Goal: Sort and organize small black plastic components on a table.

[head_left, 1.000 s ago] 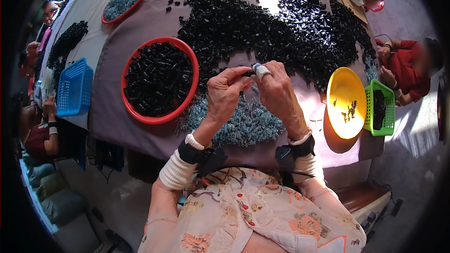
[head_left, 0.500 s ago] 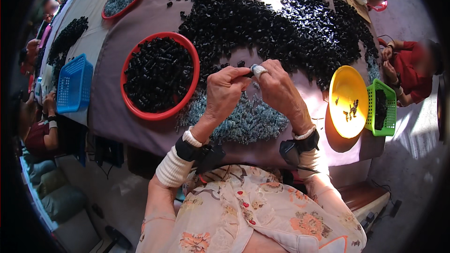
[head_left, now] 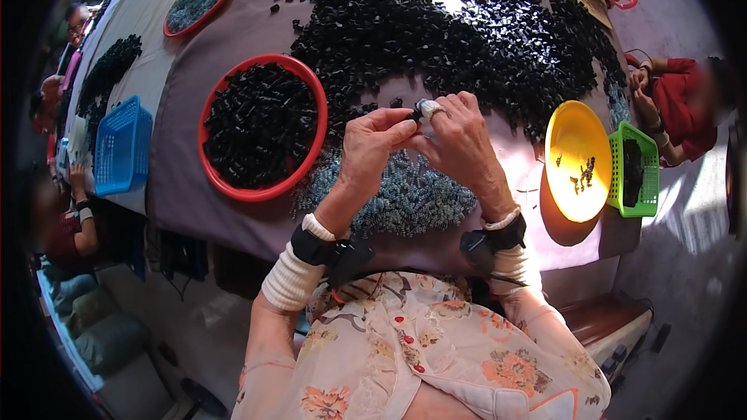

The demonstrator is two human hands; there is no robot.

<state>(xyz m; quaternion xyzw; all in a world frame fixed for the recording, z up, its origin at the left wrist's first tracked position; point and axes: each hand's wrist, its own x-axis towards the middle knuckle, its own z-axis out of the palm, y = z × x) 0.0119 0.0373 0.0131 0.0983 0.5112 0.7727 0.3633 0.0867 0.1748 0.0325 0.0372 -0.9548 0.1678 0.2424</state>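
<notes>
Both hands barely shifted, left hand (head_left: 372, 148) and right hand (head_left: 459, 138) pinching small black part (head_left: 418, 111)

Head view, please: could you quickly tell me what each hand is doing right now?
Left hand: fingers pinched on a small black part.
Right hand: closed on the same small black part.

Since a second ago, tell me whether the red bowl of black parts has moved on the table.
No. The red bowl sits in the same place beside the big black pile, left of both hands.
</notes>
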